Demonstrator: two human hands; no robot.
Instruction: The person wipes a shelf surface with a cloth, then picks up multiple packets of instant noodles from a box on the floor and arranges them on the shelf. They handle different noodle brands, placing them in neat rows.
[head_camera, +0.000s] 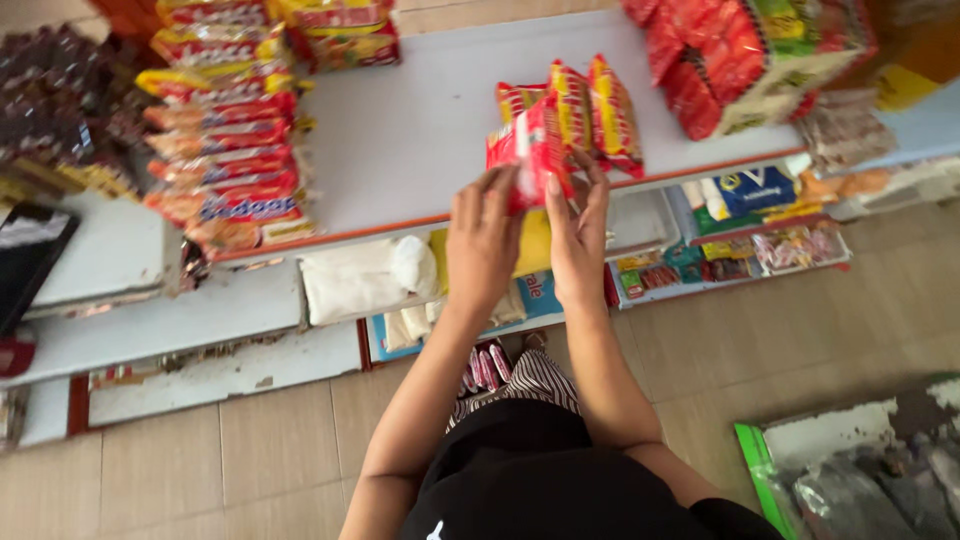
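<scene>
Both hands — left hand (483, 240), right hand (577, 245) — closed around a red packet (527, 150) at the shelf (400, 140) edge; the standing packets (590, 112) beside it looked easily toppled by a nudge.

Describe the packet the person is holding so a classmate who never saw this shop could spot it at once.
Find the white shelf with the orange front edge. Near its front stands a short row of red-and-yellow packets. The red packet is the one at the row's near end, tilted, pinched between both hands.
</scene>
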